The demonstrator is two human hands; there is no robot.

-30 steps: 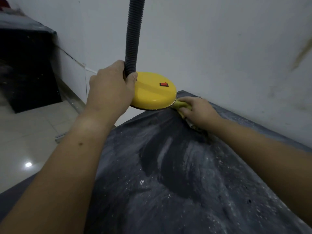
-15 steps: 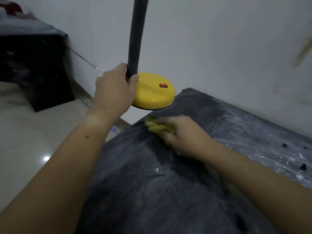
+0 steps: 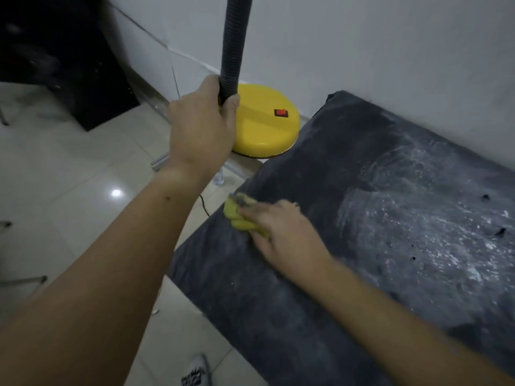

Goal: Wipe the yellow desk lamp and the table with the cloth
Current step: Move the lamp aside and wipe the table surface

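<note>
Dusty and dark, the table [image 3: 390, 207] fills the lower right of the view, smeared with white streaks and specks toward three o'clock, its far edge against a pale wall [image 3: 362, 43]. At its left edge, near the centre of the view, the right hand [image 3: 281, 232] lies flat with fingers pressed down on a bunched yellow cloth [image 3: 237, 214], which sits on the tabletop right at the rim. Toward twelve o'clock from the cloth, the yellow desk lamp [image 3: 264, 129] is held beside the table's left corner; whether its round base touches the table cannot be told. A red switch [image 3: 281, 113] sits on the base. The left hand [image 3: 202, 126] is wrapped tight around the lamp's ribbed dark neck [image 3: 232, 43] just above the base. Pale floor tiles [image 3: 69, 176] spread toward nine o'clock, with a black cabinet [image 3: 55, 51] at ten o'clock.
</note>
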